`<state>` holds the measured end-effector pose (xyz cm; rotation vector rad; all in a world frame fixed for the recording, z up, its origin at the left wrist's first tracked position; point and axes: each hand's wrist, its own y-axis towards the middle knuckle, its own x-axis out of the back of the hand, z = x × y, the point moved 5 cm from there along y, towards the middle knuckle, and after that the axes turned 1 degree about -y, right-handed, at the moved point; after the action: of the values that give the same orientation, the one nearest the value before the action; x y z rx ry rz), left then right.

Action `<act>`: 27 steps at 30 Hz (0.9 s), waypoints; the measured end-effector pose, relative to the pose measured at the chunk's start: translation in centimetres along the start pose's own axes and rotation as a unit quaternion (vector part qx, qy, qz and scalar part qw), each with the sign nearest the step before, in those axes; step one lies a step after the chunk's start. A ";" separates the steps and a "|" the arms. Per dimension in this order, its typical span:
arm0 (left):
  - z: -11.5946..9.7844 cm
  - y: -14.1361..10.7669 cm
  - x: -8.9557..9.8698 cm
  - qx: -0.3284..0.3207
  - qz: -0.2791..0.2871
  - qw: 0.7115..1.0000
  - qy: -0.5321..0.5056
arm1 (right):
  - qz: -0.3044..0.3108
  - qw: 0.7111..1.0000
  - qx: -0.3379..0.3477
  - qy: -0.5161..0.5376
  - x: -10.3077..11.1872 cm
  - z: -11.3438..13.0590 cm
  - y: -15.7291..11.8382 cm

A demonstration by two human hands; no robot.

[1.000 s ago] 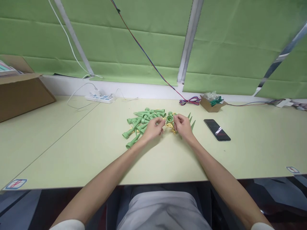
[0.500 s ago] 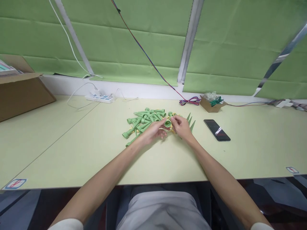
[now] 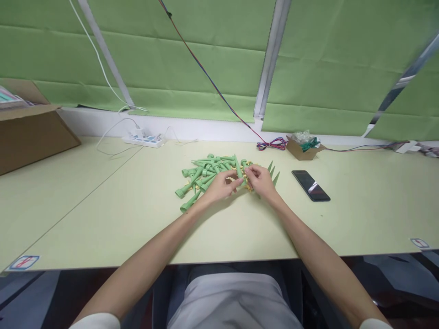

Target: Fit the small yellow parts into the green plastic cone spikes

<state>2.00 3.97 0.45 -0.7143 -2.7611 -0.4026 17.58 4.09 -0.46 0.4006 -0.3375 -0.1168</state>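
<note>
One green plastic spike (image 3: 238,167) stands point-up in the left hand's (image 3: 221,186) pinch, the right hand (image 3: 262,182) narrowed beside it — its hold unclear — while many wide-headed spikes (image 3: 195,175) lie loosely heaped, unhandled.

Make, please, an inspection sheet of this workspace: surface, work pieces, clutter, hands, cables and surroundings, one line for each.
Surface: pale table, seam at left, stickers at front edge; spills: nothing seen.
Work pieces: one green spike raised, tip up; pile of green pieces at left; yellow pieces partly hidden.
Clutter: phone at right; small open box behind it.
Hands: left hand holds the spike; right hand beside it, grip unclear.
Cables: red-blue cable bundled at the back; power strip with white leads.
Surroundings: green blinds; large cardboard box at far left.
</note>
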 end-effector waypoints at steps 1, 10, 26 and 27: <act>0.0 0.0 0.0 -0.002 0.000 1.000 0.012 | -0.001 1.000 -0.001 0.003 0.0 0.0 0.0; 0.2 0.2 0.4 -0.072 -0.068 0.987 0.125 | 0.002 1.000 -0.022 0.012 -0.2 -0.4 0.0; 0.4 0.3 0.4 -0.150 -0.085 0.955 0.242 | 0.015 0.998 -0.034 -0.046 -0.4 -0.8 0.0; 0.4 0.2 0.4 -0.143 -0.092 0.955 0.242 | 0.008 0.998 -0.030 -0.049 -0.4 -0.8 0.0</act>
<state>1.73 4.46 0.28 -0.3518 -2.3263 -0.8985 17.49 4.47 -1.25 0.3331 -0.4327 -0.1319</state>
